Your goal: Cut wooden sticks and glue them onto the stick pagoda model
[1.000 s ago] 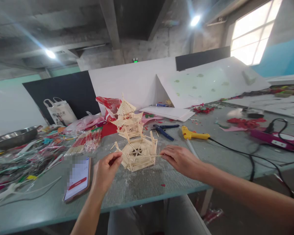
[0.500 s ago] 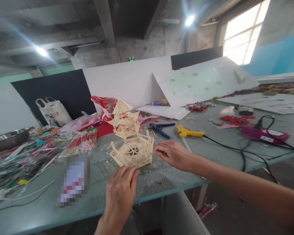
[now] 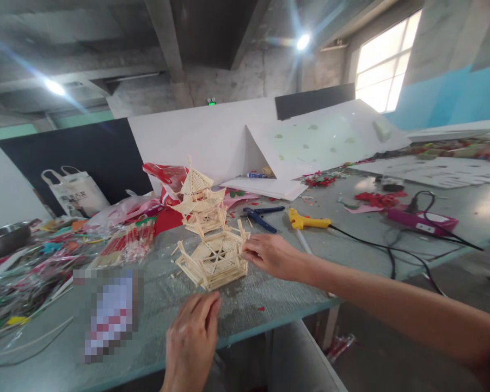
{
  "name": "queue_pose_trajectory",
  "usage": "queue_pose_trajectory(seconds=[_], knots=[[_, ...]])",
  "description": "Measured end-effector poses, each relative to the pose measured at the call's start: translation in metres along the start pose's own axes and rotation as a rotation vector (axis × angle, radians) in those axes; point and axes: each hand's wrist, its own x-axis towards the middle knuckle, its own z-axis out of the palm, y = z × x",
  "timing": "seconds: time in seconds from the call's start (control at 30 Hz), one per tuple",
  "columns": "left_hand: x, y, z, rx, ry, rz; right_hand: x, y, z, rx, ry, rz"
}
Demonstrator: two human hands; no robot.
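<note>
A hexagonal base of thin wooden sticks [image 3: 214,258] lies on the grey table, with short posts standing at its rim. Behind it rises a tiered stick pagoda [image 3: 200,198] with a pointed roof. My right hand [image 3: 269,256] is at the base's right side, its fingers pinched together at the rim; what they hold is too small to make out. My left hand [image 3: 194,332] rests at the table's front edge, just in front of the base, its fingers curled together and their tips hidden.
Behind my right hand lie a yellow glue gun [image 3: 308,220] with a black cord and blue-handled pliers [image 3: 261,218]. A purple power strip [image 3: 422,220] is on the right. Wrapped stick bundles [image 3: 126,239] and a metal bowl [image 3: 6,239] sit on the left.
The view has shifted slightly. My left hand has drawn back from the base's front edge, toward me. My right hand has moved in closer to the right rim.
</note>
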Motion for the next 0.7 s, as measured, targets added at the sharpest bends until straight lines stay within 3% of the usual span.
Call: queue_pose_trajectory(seconds=[0.7], knots=[[-0.016, -0.01, -0.006, -0.016, -0.057, -0.066, 0.011, -0.004, 0.001, -0.017, -0.033, 0.023]])
